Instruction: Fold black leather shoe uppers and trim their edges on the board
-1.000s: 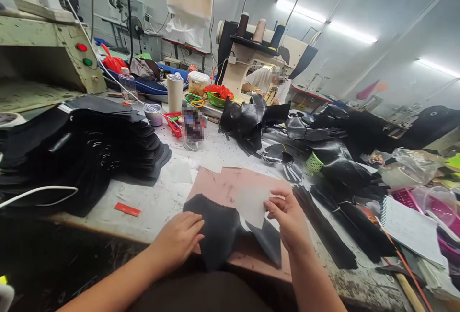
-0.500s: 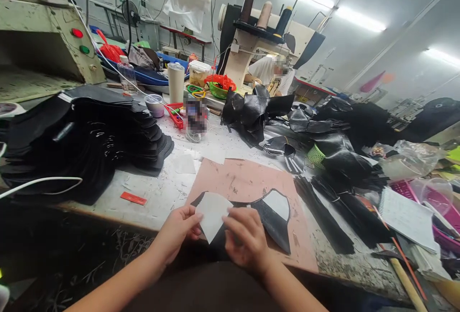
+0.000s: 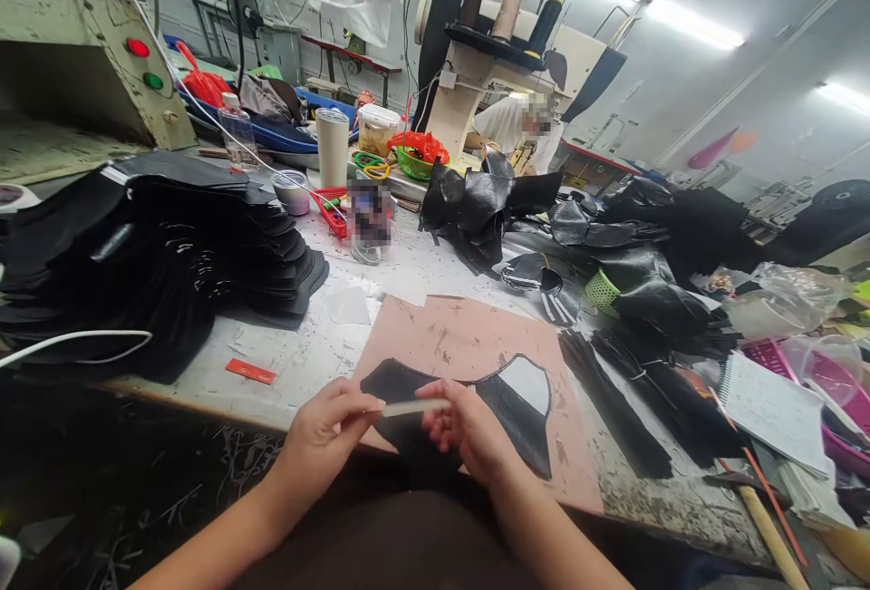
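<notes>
A thin whitish sheet piece (image 3: 414,407) is turned nearly edge-on in front of me, above the work. My left hand (image 3: 332,427) pinches its left end between thumb and fingers. At the other end, my right hand (image 3: 468,431) has its fingers curled around the edge of the piece. Below and behind the hands lies a curved black leather-like piece (image 3: 513,418) with a dark edge. Its right wing carries a pale grey-white patch (image 3: 526,383); the left wing shows plain black. Underneath is a pinkish-brown board (image 3: 468,327). My hands partly hide the black piece's middle.
Stacked black pieces (image 3: 156,255) rise at left, near a red strip (image 3: 250,371). Loose white sheets (image 3: 348,305) lie behind the board. At right are black strips (image 3: 618,409), a notebook (image 3: 775,413) and a wooden-handled hammer (image 3: 771,536). Beyond a sewing machine (image 3: 449,91) sits another person.
The white piece has tipped from facing me to nearly edge-on. The right hand has turned and its fingers have shifted around the piece's right end. The black piece's left wing is more exposed.
</notes>
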Demonstrator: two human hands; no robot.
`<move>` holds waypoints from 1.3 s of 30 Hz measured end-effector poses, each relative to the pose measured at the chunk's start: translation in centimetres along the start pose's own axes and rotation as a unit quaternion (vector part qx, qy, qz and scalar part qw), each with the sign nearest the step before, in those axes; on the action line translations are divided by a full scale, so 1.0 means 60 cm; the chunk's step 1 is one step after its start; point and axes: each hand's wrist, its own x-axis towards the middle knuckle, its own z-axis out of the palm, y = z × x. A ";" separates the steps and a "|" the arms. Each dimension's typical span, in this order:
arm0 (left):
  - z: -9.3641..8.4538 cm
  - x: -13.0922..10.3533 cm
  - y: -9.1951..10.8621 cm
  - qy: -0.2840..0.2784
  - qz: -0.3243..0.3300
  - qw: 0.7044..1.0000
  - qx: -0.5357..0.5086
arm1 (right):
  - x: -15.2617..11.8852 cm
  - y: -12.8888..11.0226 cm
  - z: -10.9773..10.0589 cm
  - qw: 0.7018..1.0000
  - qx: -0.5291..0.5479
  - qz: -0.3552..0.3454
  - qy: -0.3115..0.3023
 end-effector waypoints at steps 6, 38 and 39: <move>-0.006 0.001 -0.009 -0.019 -0.075 0.996 -0.042 | -0.011 -0.001 0.005 0.998 0.020 -0.048 -0.041; 0.003 0.089 -0.044 -0.094 -0.067 0.946 0.303 | 0.017 0.055 0.013 0.844 -0.409 -0.333 0.099; 0.003 0.089 -0.043 -0.094 -0.067 0.946 0.302 | 0.018 0.055 0.013 0.844 -0.410 -0.331 0.099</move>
